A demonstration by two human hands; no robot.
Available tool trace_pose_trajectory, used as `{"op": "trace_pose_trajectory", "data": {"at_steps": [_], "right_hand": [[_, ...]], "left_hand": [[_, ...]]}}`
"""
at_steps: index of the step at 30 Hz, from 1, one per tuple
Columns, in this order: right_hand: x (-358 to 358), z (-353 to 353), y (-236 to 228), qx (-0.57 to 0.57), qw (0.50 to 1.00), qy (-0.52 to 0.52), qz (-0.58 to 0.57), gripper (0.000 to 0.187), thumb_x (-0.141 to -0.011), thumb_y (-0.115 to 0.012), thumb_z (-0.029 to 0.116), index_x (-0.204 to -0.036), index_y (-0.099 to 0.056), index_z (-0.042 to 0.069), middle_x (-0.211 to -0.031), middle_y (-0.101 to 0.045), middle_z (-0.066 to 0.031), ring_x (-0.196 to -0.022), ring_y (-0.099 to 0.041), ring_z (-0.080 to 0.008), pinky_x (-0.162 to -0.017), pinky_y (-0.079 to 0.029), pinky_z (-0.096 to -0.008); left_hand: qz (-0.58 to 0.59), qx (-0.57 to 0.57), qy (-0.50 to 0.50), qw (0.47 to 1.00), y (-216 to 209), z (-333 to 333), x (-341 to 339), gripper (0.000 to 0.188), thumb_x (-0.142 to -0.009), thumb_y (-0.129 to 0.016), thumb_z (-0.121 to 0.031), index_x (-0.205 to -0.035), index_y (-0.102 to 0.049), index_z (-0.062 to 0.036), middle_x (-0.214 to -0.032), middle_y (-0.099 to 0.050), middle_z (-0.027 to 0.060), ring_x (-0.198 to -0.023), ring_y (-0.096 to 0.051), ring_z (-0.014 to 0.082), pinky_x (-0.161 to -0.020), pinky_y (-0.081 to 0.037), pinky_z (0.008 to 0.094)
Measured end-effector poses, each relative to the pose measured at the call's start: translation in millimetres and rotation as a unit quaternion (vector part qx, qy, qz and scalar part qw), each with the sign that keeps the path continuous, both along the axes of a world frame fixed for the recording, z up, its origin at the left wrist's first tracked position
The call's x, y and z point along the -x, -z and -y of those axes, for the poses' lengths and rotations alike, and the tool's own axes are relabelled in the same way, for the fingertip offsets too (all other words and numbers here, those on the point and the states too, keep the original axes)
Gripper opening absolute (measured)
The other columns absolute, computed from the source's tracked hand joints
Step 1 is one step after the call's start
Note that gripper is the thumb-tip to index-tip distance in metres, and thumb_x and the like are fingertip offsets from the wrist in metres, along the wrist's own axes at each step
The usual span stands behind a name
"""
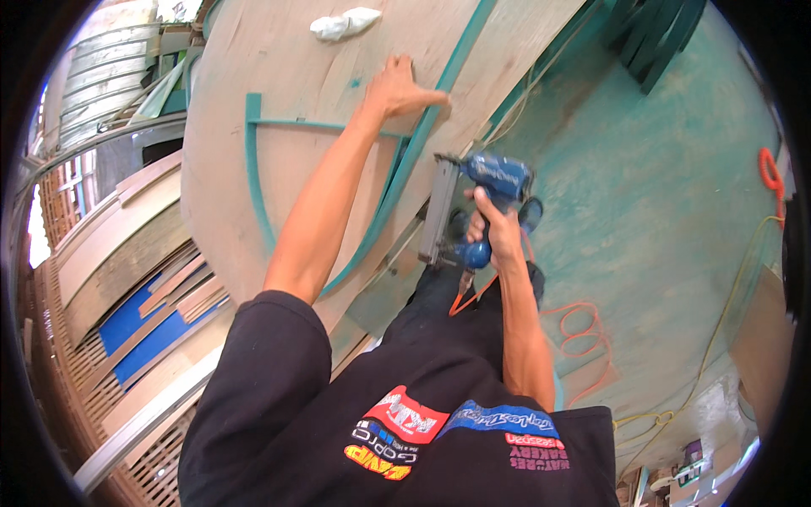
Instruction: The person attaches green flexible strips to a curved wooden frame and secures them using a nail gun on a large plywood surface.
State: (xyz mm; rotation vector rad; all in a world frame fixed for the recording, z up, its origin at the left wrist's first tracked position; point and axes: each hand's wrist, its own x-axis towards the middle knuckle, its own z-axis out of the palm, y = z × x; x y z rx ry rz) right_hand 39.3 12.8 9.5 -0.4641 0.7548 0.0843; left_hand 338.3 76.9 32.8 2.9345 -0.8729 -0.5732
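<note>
My left hand [395, 91] rests on a broad wooden tabletop [226, 59], its thumb stretched out onto a long green-painted wooden strip [467, 46]. The fingers are apart and lie on the wood. My right hand [503, 235] is wrapped round the handle of a blue and grey air nail gun [500, 175], held up beside the table's edge. An orange air hose [460, 306] joins the gun's lower end. Nearer me, the strip meets a curved green frame [256, 173] with a thin crossbar, lying flat on the tabletop.
A crumpled white bag or cloth [345, 24] lies at the table's far side. Wooden boards [127, 245] are stacked at left. Orange hose coils [583, 329] and a yellow hose [718, 329] trail over the green-stained floor [634, 203]. Dark green pieces [655, 38] stand at far right.
</note>
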Motion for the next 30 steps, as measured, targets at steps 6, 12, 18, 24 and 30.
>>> {"op": "trace_pose_trajectory", "data": {"at_steps": [6,12,18,24,30], "right_hand": [[82,89,-15,0.047,0.985,0.151,-0.065,0.034,-0.099,-0.063,0.038,-0.109,-0.061,0.006,-0.059,-0.037,0.0064,-0.048,-0.037,-0.0067,-0.049,-0.037,-0.0263],[141,182,-31,0.109,0.939,0.315,-0.081,0.031,-0.098,-0.065,0.039,-0.103,-0.060,0.009,-0.061,-0.040,0.0062,-0.051,-0.042,-0.0072,-0.051,-0.041,-0.0266],[148,229,-56,0.146,0.899,0.403,-0.094,0.027,-0.100,-0.063,0.036,-0.102,-0.060,0.009,-0.063,-0.042,0.0069,-0.054,-0.043,-0.0062,-0.056,-0.042,-0.0258],[132,245,-78,0.103,0.900,0.422,-0.020,0.025,-0.101,-0.061,0.033,-0.101,-0.059,0.009,-0.061,-0.041,0.0068,-0.052,-0.043,-0.0052,-0.055,-0.043,-0.0244],[97,285,-74,0.102,0.889,0.445,-0.031,0.026,-0.102,-0.059,0.033,-0.103,-0.060,0.006,-0.059,-0.042,0.0067,-0.050,-0.043,-0.0054,-0.052,-0.044,-0.0238]], "left_hand": [[-0.047,0.003,-0.035,0.998,-11,13,15,0.113,-0.064,-0.078,-0.062,-0.144,-0.040,0.0081,-0.151,-0.039,0.0286,-0.139,-0.040,0.0424,-0.111,-0.040,0.0478],[0.230,0.101,0.003,0.968,-20,32,78,0.088,-0.079,-0.077,-0.045,-0.141,-0.042,0.0064,-0.146,-0.044,0.0278,-0.135,-0.044,0.0414,-0.111,-0.038,0.0463],[-0.142,0.389,0.126,0.901,-46,99,239,0.080,-0.085,-0.075,-0.046,-0.143,-0.045,0.0004,-0.150,-0.039,0.0249,-0.139,-0.039,0.0413,-0.114,-0.035,0.0459],[-0.176,0.441,0.232,0.849,-33,179,282,0.073,-0.083,-0.075,-0.045,-0.145,-0.050,-0.0165,-0.150,-0.042,0.0173,-0.137,-0.043,0.0392,-0.111,-0.041,0.0468],[-0.234,0.455,0.324,0.796,-36,225,230,0.077,-0.078,-0.081,-0.041,-0.140,-0.052,-0.0066,-0.146,-0.048,0.0179,-0.133,-0.049,0.0348,-0.107,-0.045,0.0435]]}}
